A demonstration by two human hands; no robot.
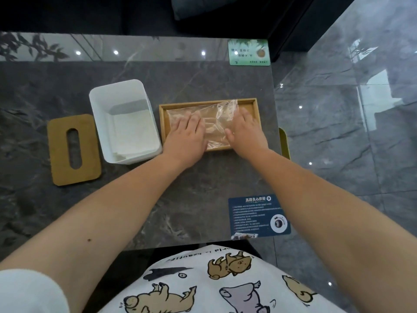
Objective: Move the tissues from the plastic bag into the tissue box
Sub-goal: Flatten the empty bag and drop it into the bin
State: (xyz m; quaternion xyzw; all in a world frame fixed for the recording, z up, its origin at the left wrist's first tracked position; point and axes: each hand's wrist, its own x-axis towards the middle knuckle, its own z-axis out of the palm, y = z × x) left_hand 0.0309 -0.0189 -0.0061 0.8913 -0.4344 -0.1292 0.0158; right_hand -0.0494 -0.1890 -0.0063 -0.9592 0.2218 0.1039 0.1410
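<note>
Tissues (135,134): one stack in box (99,114); two flat hands (185,141) press one bag (214,123).

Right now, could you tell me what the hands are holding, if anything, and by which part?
Nothing is lifted: the left hand and right hand lie flat on the empty plastic bag in the wooden tray.

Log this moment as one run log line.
white plastic tissue box: tissues inside | clear plastic bag: in wooden tray | left hand, right hand: flat on bag
</note>
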